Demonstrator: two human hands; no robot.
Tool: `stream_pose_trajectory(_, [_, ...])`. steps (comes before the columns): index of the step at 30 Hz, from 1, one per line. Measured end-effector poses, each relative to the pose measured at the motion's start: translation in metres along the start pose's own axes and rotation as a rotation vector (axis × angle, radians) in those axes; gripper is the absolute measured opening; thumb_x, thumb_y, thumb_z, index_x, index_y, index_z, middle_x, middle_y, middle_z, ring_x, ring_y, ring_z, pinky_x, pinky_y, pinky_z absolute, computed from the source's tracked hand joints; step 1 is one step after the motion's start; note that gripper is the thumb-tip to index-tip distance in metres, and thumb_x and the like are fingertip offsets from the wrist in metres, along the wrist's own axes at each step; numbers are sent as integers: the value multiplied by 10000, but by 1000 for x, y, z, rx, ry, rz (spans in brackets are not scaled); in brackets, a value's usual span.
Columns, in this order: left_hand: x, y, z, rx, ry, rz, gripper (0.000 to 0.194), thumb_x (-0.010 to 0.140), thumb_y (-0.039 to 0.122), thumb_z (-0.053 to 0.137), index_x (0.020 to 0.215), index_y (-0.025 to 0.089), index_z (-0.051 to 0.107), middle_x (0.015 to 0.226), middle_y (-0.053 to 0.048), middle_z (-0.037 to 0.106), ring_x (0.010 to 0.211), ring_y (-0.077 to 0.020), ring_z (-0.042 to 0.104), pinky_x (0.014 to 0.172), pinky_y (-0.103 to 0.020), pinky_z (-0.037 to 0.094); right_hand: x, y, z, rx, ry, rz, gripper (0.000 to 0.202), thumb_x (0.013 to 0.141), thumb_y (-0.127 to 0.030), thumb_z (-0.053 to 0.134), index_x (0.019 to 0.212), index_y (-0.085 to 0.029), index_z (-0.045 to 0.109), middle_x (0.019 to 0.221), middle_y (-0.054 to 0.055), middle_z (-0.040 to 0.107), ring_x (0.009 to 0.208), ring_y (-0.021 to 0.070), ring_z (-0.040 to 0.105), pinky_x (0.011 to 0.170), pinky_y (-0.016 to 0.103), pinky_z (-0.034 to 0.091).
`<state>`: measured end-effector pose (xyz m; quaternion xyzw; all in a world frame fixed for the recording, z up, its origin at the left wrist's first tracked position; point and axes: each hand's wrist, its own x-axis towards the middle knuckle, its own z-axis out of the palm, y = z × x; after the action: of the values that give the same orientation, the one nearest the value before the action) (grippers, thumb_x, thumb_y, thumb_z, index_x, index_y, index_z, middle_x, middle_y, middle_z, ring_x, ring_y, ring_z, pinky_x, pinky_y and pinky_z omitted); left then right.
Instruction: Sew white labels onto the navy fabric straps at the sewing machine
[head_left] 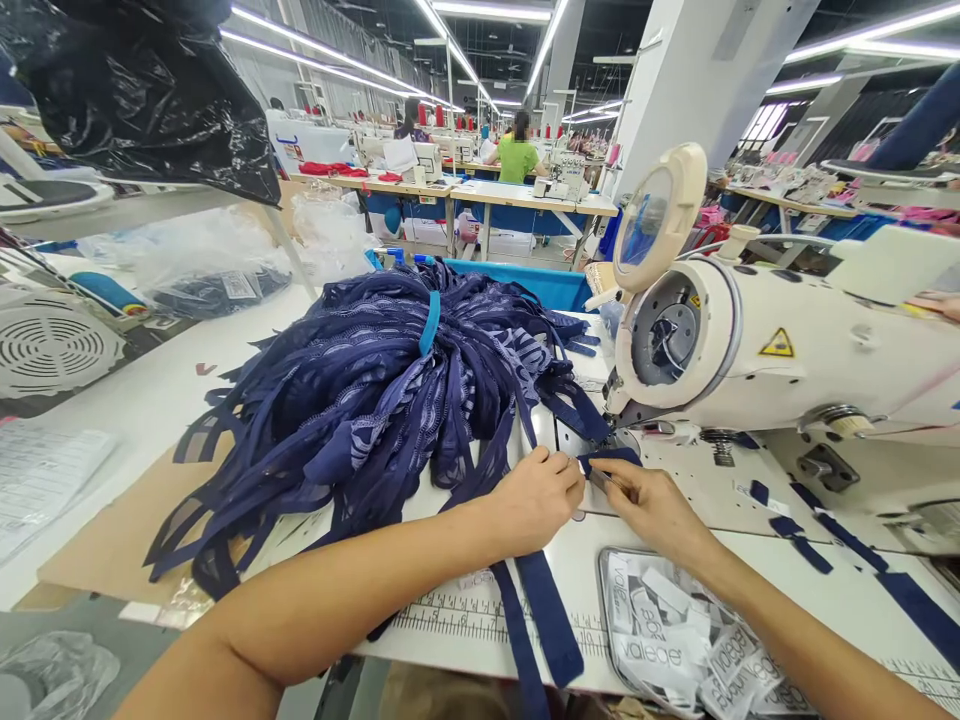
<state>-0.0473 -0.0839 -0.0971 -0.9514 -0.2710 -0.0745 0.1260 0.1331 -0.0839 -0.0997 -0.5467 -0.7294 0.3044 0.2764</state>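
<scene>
My left hand [541, 497] is closed on a navy fabric strip [551, 615] beside the needle area of a cream sewing machine [795, 345]. The strip's loose ends hang over the table's front edge. My right hand [656, 508] pinches a small grey metal-looking tool [599, 478] whose kind I cannot make out. Its tip is close to a navy fabric end [616, 457] under the machine head. To the left lies a large bundle of navy lace pieces [292, 400], bound with a teal band [430, 322].
A clear tray [606, 610] of printed white labels [660, 640] stands below my right hand. Navy scraps [802, 545] lie on the machine bed at right. A black plastic bag [150, 100] hangs upper left. Further back, a person in green [516, 158] is among sewing tables.
</scene>
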Motion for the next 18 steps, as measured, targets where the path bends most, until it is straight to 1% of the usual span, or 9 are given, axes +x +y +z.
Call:
stream_pose_trajectory(3, [-1,-1,2,11,23,12,261,759,163,494,997,62,531,1032,-152,564,827,-217,495,670,-328,322,4,-2,-6,107,-12,65,427,671,-370,444,919,-87,644,452,-73,301,424,86,275,440,235,303])
stream_pose_trajectory(5, [-3,-2,3,19,43,18,233,762,159,498,976,75,533,1000,-137,577,821,-213,500,669,-327,321,5,-1,-14,166,-85,93,458,665,-408,460,940,-87,635,451,-81,275,420,82,259,426,229,277])
stream_pose_trajectory(7, [-5,-3,0,15,62,31,169,784,170,479,922,96,543,927,-106,595,792,-204,507,667,-327,320,4,8,-27,177,-161,106,485,671,-440,461,978,-99,619,445,-84,278,414,84,264,422,227,262])
stream_pose_trajectory(9, [-5,-4,-6,-14,69,31,128,813,208,456,834,121,548,821,-72,602,732,-187,512,656,-324,321,1,24,-42,92,-160,114,492,691,-450,439,1018,-119,599,430,-83,291,402,94,287,422,230,260])
stream_pose_trajectory(11, [0,-6,-15,-52,63,-3,152,825,239,449,764,137,544,741,-54,597,681,-173,515,643,-317,323,-3,44,-57,-128,-52,130,452,711,-428,429,1017,-140,596,412,-72,329,395,116,341,423,239,268])
stream_pose_trajectory(13, [11,-8,-24,-68,17,-54,143,810,227,469,747,131,555,718,-62,599,672,-175,529,634,-309,333,-7,63,-67,-407,156,121,385,735,-410,431,971,-163,609,442,-35,434,439,155,440,440,257,301])
stream_pose_trajectory(14, [18,-9,-27,-67,-28,-76,124,791,209,489,751,121,567,725,-75,605,687,-185,540,634,-308,341,-9,71,-70,-512,234,87,355,752,-406,424,943,-176,615,481,-14,490,471,172,481,454,268,328])
stream_pose_trajectory(16, [36,-14,-29,-69,-164,-113,99,740,164,529,759,92,593,761,-113,618,735,-217,559,649,-317,363,-11,80,-71,-640,327,-66,327,798,-402,393,884,-187,623,634,39,595,597,200,557,529,297,403])
stream_pose_trajectory(18, [53,-22,-23,-97,-248,-189,129,707,121,538,801,77,615,841,-146,629,814,-243,564,712,-338,381,-12,82,-68,-702,345,-266,340,839,-386,358,859,-181,629,806,77,637,749,219,581,651,328,446])
